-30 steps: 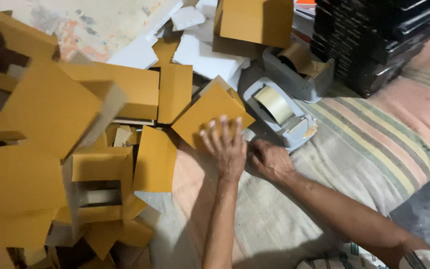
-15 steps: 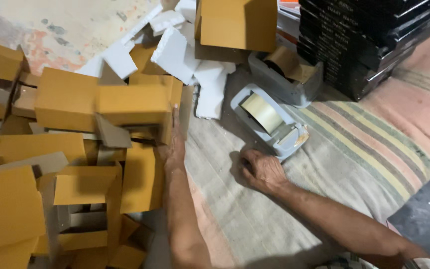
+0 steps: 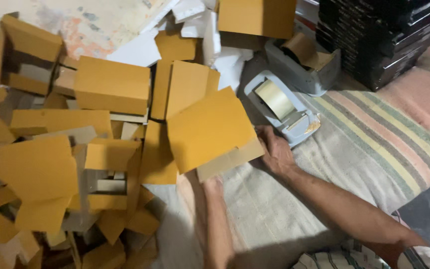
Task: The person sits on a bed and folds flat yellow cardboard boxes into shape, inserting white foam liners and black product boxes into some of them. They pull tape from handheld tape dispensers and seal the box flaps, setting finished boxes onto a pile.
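Flat yellow cardboard piece (image 3: 210, 129) held up over blanket (image 3: 374, 129) beside tape dispenser (image 3: 282, 107). Left hand (image 3: 212, 187) mostly hidden underneath, grip unclear; right hand (image 3: 274, 149) closed on edge. Probably best kept level, flaps squared.

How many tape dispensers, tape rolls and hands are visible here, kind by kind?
Grey tape dispensers: 2, the near dispenser and the far dispenser
Tape rolls: 2, a clear roll and a brown roll
Hands: 2, the left hand under a yellow cardboard box, and the right hand at the near dispenser
Total: 6
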Demonstrator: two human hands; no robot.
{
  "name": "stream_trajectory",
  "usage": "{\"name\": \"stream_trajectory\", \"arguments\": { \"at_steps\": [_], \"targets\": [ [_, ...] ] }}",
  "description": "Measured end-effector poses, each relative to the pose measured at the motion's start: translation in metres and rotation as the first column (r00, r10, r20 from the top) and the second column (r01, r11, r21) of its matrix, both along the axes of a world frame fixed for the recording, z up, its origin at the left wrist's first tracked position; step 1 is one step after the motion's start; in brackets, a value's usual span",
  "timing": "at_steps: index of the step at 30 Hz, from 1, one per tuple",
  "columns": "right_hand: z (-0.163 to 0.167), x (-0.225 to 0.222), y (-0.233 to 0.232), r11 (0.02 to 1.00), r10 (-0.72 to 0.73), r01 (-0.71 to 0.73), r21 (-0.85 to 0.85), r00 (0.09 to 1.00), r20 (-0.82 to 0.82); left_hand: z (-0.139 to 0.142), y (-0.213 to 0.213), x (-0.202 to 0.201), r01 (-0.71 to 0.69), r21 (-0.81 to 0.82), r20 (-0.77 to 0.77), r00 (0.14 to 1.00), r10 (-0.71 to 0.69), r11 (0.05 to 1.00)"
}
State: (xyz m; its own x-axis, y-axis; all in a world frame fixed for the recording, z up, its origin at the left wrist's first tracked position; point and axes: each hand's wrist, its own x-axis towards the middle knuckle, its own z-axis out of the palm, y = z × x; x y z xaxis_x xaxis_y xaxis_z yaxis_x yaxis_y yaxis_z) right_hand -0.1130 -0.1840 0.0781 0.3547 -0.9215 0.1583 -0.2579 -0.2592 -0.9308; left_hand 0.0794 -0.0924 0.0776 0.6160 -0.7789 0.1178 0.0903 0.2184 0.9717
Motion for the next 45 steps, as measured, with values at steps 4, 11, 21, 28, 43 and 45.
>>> {"name": "stream_trajectory", "arguments": {
  "at_steps": [4,11,21,28,43,45],
  "targets": [
    [-0.006,0.008,-0.014,0.998,-0.042,0.047,0.041,0.994,-0.103,-0.006,0.057,-0.021,-0.190,-0.151,-0.481,0.871,0.096,0.970],
    [-0.003,0.003,-0.040,0.996,0.059,-0.048,-0.070,0.984,0.169,-0.025,0.036,0.020,-0.180,0.038,-0.294,0.938,0.183,0.983],
    [0.014,-0.056,0.000,0.995,0.033,0.011,-0.103,0.910,0.413,-0.083,0.082,-0.053,-0.301,0.119,-0.518,0.794,0.317,0.946],
    [0.014,-0.100,0.023,0.997,0.028,0.001,-0.081,0.936,0.351,-0.009,0.168,-0.125,-0.286,0.268,-0.013,0.954,0.301,0.920],
    [0.082,-0.115,-0.001,0.886,0.336,-0.282,0.370,0.937,-0.091,-0.060,0.088,-0.007,0.372,-0.069,-0.399,0.840,-0.368,0.926],
    [0.081,-0.112,0.000,0.879,0.359,-0.317,0.356,0.931,-0.059,-0.044,0.078,-0.015,0.234,0.019,-0.347,0.913,-0.213,0.972]
  ]
}}
